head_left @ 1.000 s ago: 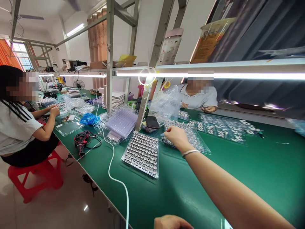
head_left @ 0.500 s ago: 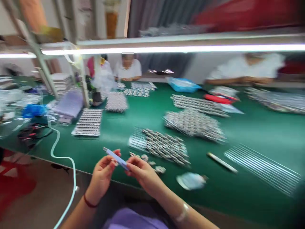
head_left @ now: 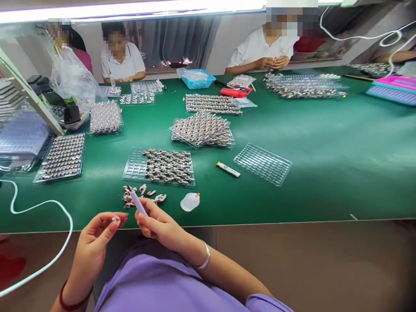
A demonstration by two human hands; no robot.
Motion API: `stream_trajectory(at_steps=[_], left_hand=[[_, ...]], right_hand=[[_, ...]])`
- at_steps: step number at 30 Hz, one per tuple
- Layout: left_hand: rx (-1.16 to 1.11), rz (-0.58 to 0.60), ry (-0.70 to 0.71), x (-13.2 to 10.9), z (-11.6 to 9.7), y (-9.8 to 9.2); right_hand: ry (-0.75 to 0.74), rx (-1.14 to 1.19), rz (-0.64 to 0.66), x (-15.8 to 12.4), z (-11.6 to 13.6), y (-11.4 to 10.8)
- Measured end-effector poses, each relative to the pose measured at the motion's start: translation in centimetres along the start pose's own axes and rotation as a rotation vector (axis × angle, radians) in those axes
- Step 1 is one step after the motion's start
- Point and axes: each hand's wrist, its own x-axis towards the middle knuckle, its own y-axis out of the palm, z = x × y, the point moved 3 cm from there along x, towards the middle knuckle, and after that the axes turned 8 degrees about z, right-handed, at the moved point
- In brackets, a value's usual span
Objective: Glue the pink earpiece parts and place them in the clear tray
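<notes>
My left hand pinches a small white part, perhaps an earbud shell, between thumb and fingers over the table's front edge. In my right hand is a slim lavender pen-like tool with a dark tip, pointing up and left. The tool and the small part are apart. Just beyond the tool lies a loose pile of whitish earbud-shaped shells. Behind the pile is a clear tray, its right portion filled with rows of similar shells. A small whitish pouch-like item rests to the right.
Stacked filled trays stand mid-table, with another filled tray at left. A white tube lies beside a clear moulded tray. A white cable hangs over the left edge. Co-workers sit across the green table.
The view has swung right and down and become sharper. My hands have moved apart; the lavender tool, earlier near the left fingers, now points up from my right hand.
</notes>
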Motion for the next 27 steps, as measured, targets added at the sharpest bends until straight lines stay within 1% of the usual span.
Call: stream_trajectory(at_steps=[2,7,10,12,15,18,20,22,27], left_hand=[[0.05,-0.013,-0.02,0.1,0.4,-0.4],[0.141,0.029,-0.055,0.4,1.1,-0.2],[0.163,0.007,-0.088,0.3,1.0,-0.1],[0.194,-0.015,-0.08,0.1,0.9,-0.4],[0.27,-0.018,-0.042,0.0,0.8,-1.0],[0.293,-0.021,0.012,-0.1,0.8,-1.6],[0.264,-0.024,0.035,-0.3,0.6,-1.6],[0.23,-0.03,0.026,-0.4,0.4,-1.5],[0.214,-0.021,-0.024,-0.6,0.1,-1.2]], right_hand=[[-0.003,0.1,-0.019,-0.8,-0.1,-0.3],[-0.052,-0.032,-0.02,-2.4,0.1,-0.8],[-0.066,-0.017,-0.027,-2.7,-0.1,-0.9],[-0.056,0.015,-0.014,-2.6,-0.4,-0.8],[-0.035,0.037,-0.005,-2.4,-0.8,-0.6],[0.003,-0.007,0.007,-2.4,-0.6,-0.3],[0.039,-0.101,0.028,-2.5,0.0,0.0],[0.055,-0.261,0.036,-2.7,1.1,0.3],[-0.01,-0.737,0.023,-2.4,3.7,0.9]])
